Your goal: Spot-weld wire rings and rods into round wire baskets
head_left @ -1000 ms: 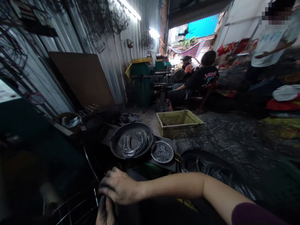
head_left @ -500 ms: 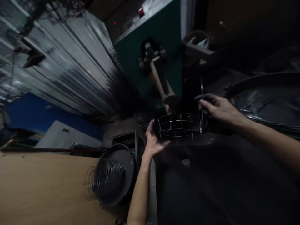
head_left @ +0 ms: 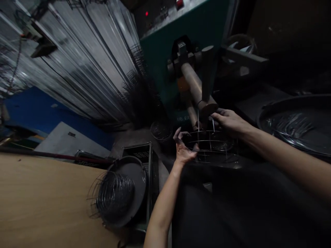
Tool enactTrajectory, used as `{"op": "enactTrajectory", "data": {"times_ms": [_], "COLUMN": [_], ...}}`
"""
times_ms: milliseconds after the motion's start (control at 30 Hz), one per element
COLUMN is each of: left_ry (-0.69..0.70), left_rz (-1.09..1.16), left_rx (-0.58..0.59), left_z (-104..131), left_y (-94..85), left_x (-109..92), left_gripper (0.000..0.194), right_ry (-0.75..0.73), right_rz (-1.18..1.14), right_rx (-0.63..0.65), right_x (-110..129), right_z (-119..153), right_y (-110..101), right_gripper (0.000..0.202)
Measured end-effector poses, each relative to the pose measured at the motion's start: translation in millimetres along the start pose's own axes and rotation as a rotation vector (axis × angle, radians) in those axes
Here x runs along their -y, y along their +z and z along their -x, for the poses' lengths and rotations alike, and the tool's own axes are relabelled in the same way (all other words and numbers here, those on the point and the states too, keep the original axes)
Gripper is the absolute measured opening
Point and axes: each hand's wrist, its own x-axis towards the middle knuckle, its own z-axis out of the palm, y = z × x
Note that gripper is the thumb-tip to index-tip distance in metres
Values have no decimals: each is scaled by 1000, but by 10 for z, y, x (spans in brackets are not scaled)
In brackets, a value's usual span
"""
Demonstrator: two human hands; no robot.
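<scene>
A round wire frame (head_left: 210,141), made of thin rings joined by upright wires, is under the cylindrical arm (head_left: 195,84) of a green machine (head_left: 157,51). My left hand (head_left: 184,150) curls round the frame's left side, with the thumb at the rings and the fingers bent above. My right hand (head_left: 231,122) is closed on the frame's upper right, at an upright wire close to the arm's round end. Some of its fingertips are hidden. The frame's lower part fades into the dark.
A dark round pan (head_left: 297,120) holding wires is at the right. At lower left, a coil of wire rings (head_left: 116,191) lies on a round dish (head_left: 138,175) beside a crate (head_left: 138,151) and a wooden board (head_left: 51,196). Wire frames (head_left: 137,82) are stacked behind.
The view has shifted, and the machine appears lower and farther right. My right hand has brought the frame's upright wires in under the arm's end. My left fingers are more bent.
</scene>
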Motion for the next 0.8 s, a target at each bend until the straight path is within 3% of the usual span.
{"op": "enactTrajectory", "data": {"times_ms": [200,500,800], "left_ry": [16,-59,-39], "left_rz": [-3,4,67], "left_rx": [13,53,56], "left_z": [-24,-108,-170], "left_y": [-80,-142,-178], "left_x": [32,122,197], "left_gripper": [72,71,75], "right_ry": [5,10,52], "right_rz": [112,110,166], "right_rx": [-25,-86,-130], "right_x": [22,102,135], "right_z": [3,17,27], "right_y": [135,228,313], "right_gripper": [20,15,22]}}
